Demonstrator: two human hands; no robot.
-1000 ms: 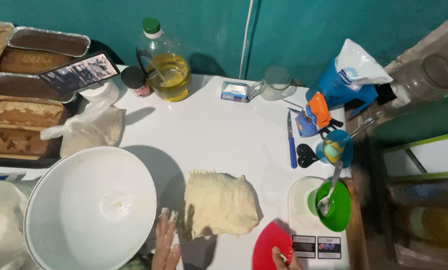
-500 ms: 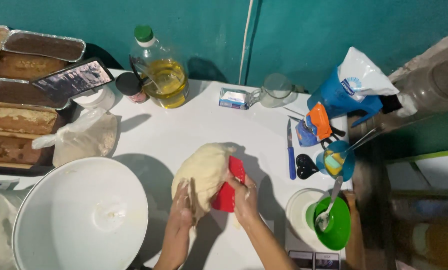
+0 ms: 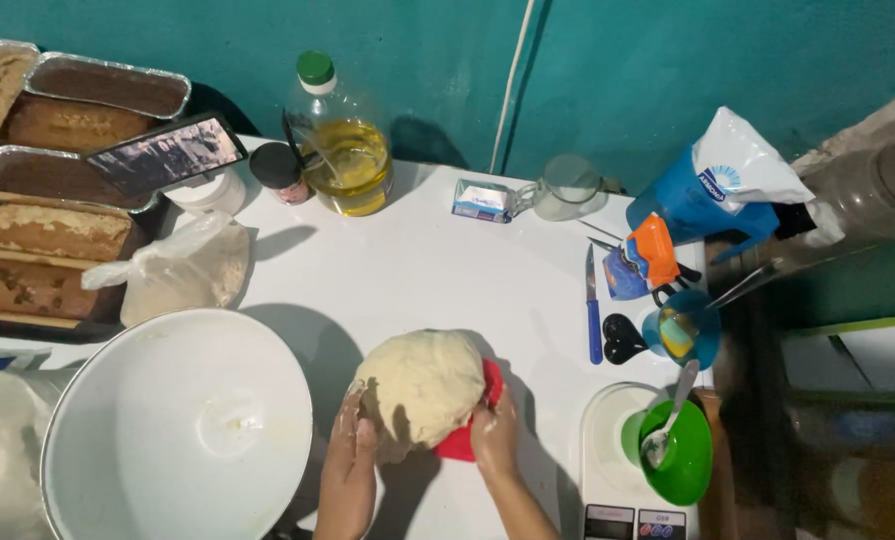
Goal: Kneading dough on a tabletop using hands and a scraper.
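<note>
Item: dough lump (image 3: 422, 385), pale, rounded, sat on white table (image 3: 437, 270) near front edge, between both hands.

L hand (image 3: 350, 455): laid flat against dough's lower-left side, fingers floured, open palm pressed to it rather than closed round anything; seemingly placed so to steady the mass.

R hand (image 3: 494, 435): closed on red scraper (image 3: 472, 425), which is tucked under/against dough's right side; blade mostly hidden by dough. Judged held thus to lift or turn dough off the surface.

Adjacent: large white bowl (image 3: 182, 425) just left of L hand, smeared inside. Bag of flour (image 3: 182, 270) behind bowl. Oil bottle (image 3: 337, 140), green cap, at back by wall. Glass mug (image 3: 567, 188) and small packet (image 3: 482, 200) at back centre. Blue-handled knife (image 3: 592, 305) to right. Green bowl w/ spoon (image 3: 677, 445) set on scale (image 3: 622, 470), front right. Blue-white bag (image 3: 737, 185) at far right rear.

Surface: white, smooth, shadows cast to the left. Loaf tins (image 3: 77, 110) stacked at far left, w/ phone (image 3: 167, 155) propped on them. Room: teal wall (image 3: 667, 60) behind, white cable down it.
</note>
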